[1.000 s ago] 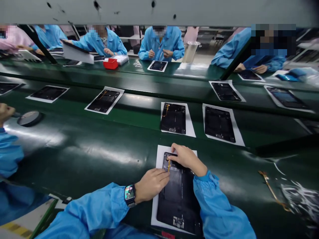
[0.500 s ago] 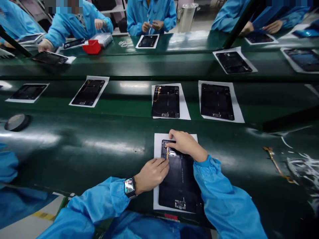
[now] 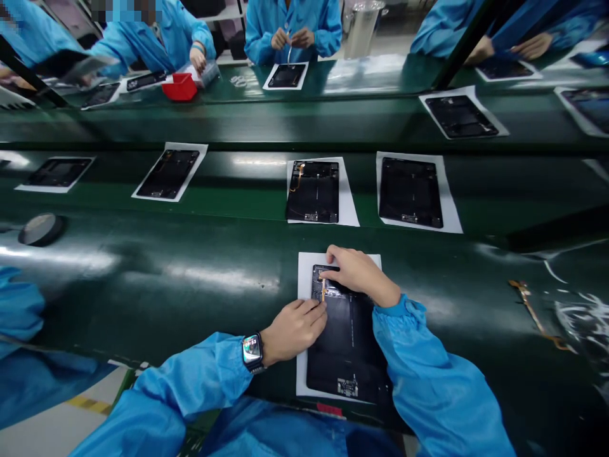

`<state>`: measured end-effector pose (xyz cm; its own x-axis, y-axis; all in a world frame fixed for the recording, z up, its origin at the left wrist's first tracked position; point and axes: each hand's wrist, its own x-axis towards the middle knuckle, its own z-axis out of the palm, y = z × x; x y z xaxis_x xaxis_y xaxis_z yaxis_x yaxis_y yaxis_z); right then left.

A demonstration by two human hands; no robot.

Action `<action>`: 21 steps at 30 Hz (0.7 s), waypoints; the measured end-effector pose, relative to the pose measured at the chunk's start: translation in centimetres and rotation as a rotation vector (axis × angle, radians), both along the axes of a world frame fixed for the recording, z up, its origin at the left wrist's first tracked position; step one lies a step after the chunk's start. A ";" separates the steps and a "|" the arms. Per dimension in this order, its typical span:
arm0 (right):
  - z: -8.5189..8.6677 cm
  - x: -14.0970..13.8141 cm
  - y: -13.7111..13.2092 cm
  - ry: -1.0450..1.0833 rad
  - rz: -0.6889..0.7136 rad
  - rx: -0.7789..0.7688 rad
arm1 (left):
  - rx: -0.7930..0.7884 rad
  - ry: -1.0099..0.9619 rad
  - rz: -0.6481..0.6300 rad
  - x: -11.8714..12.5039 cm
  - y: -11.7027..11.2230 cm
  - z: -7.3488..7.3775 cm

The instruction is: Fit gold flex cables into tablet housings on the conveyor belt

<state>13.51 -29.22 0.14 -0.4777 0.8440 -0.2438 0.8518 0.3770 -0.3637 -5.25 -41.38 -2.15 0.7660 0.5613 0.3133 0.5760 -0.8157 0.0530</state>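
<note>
An opened black tablet (image 3: 345, 346) lies on a white sheet (image 3: 304, 270) on the green belt in front of me. A thin orange flex strip (image 3: 323, 291) runs down its upper left corner. My left hand (image 3: 297, 322), a smartwatch on the wrist, has its fingers closed together and presses the strip's lower end. My right hand (image 3: 356, 274) curls over the tablet's top edge, fingertips pinched at the strip's upper end.
Two more tablets on white sheets (image 3: 313, 190) (image 3: 412, 192) lie just beyond, others further left and right. A tape roll (image 3: 42, 228) sits at the left. A loose orange flex (image 3: 537, 317) lies at the right. People in blue coats work across the line beside a red bin (image 3: 179, 87).
The view has tilted down since a second ago. Both hands stay on the flex strip at the tablet's top left, hardly shifted.
</note>
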 end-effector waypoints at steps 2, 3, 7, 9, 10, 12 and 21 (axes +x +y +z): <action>0.0 0.0 0.0 0.001 -0.001 -0.005 | -0.002 0.012 -0.001 0.0 -0.1 -0.1; 0.0 -0.1 0.0 0.000 -0.002 -0.008 | -0.008 0.029 -0.003 0.1 -0.1 -0.1; 0.3 -0.5 -0.3 -0.045 -0.020 0.012 | -0.066 0.065 0.005 -0.1 -0.2 -0.1; 0.8 -0.6 -0.7 -0.076 -0.034 0.059 | -0.128 0.015 0.004 -0.4 0.1 0.0; 1.1 -0.6 -1.0 -0.074 -0.033 0.079 | -0.156 -0.021 0.002 -0.6 0.3 0.1; 1.8 -0.3 -1.5 -0.005 -0.003 0.078 | -0.191 -0.075 -0.005 -1.0 0.8 0.3; 3.5 2.1 -5.4 0.229 0.060 -0.040 | -0.259 0.100 -0.050 -1.3 0.9 2.0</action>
<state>15.66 -34.60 3.61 -0.5736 0.8042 -0.1558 0.7219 0.4064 -0.5601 -6.53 -40.47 -0.14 0.8149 0.5732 0.0858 0.5479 -0.8101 0.2085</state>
